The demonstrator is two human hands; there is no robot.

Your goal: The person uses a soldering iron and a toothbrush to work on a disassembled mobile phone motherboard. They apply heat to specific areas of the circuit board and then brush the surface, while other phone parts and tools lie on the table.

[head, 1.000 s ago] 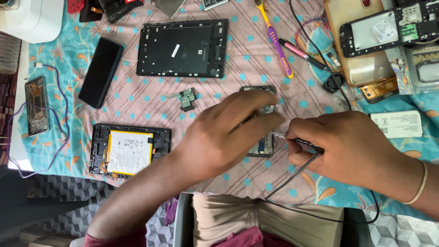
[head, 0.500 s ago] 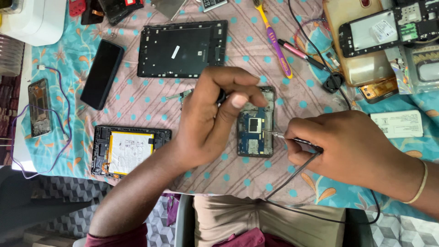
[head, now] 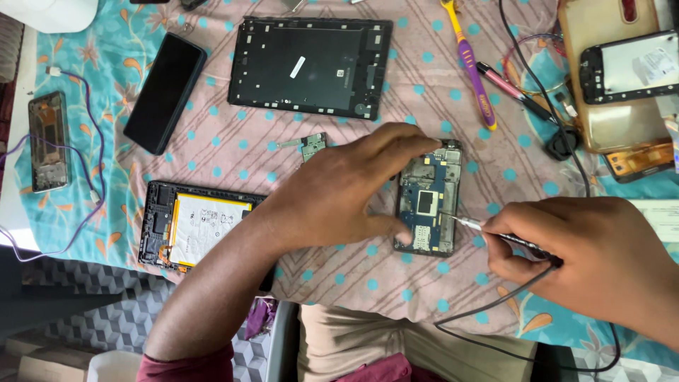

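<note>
An opened phone with a blue circuit board (head: 427, 198) lies on the pink dotted cloth (head: 353, 283) in the middle. My left hand (head: 339, 191) grips it by its top and left edges, fingers curled over the upper end. My right hand (head: 587, 255) holds a corded tool with a thin metal tip (head: 470, 224), and the tip touches the phone's right edge. The tool's black cable (head: 495, 304) loops down toward my lap.
A black tablet back frame (head: 311, 65) lies at the top. A black phone (head: 164, 92) and an open tablet with a white battery (head: 201, 225) lie left. A small loose board (head: 310, 146), a purple toothbrush (head: 470, 67), pens and phone parts (head: 629, 71) lie around.
My left hand slid left off the phone, uncovering its blue circuit board, and now holds it by the edge. The tool tip has come up against the phone's right side.
</note>
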